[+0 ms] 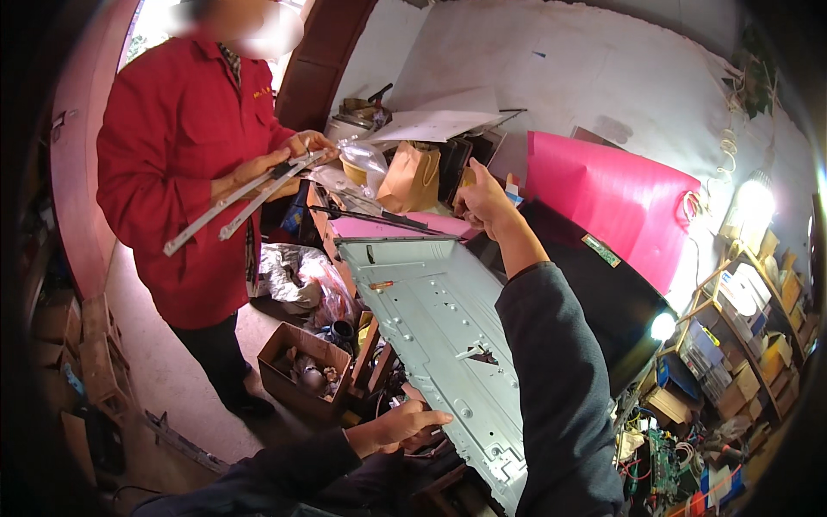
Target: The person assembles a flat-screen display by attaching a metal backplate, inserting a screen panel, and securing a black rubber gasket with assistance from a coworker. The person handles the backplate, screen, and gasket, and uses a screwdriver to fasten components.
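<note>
The grey metal panel (431, 323) runs out of sight at its near end, and its right side is covered by the right sleeve (556, 362). At the panel's near left edge, some fingers of the left hand (401, 428) are tucked from view, leaving its grip unclear. Beyond the panel's far end, the right hand (484, 205) hides whatever its curled fingers enclose. Left of the panel, the co-worker's head (237, 26) is blurred and cut off above; pieces inside the cardboard box (289, 345) are too small to identify.
</note>
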{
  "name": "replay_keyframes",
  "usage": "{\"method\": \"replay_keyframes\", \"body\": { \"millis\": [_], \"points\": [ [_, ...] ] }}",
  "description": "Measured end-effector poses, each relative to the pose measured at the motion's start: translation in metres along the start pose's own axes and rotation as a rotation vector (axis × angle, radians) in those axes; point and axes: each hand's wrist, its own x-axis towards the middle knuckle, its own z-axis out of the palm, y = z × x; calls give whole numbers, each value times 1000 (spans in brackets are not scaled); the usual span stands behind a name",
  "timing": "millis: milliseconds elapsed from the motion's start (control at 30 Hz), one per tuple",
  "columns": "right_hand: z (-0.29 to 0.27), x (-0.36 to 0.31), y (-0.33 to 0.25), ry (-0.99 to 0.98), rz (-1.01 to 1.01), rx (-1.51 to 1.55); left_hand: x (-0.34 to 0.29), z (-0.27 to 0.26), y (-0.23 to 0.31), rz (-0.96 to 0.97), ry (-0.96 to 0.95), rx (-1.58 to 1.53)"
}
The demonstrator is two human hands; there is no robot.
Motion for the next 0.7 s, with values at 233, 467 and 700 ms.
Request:
{"method": "replay_keyframes", "body": {
  "millis": [233,467,700],
  "points": [
    [1,-7,6,-12,30,-20,1,-6,-2,-66,4,6],
    [1,-6,6,-33,-11,-15,3,-4,-2,-61,3,4],
    [0,-9,7,18,22,-53,3,-8,-5,-84,-29,-19]
  ]
}}
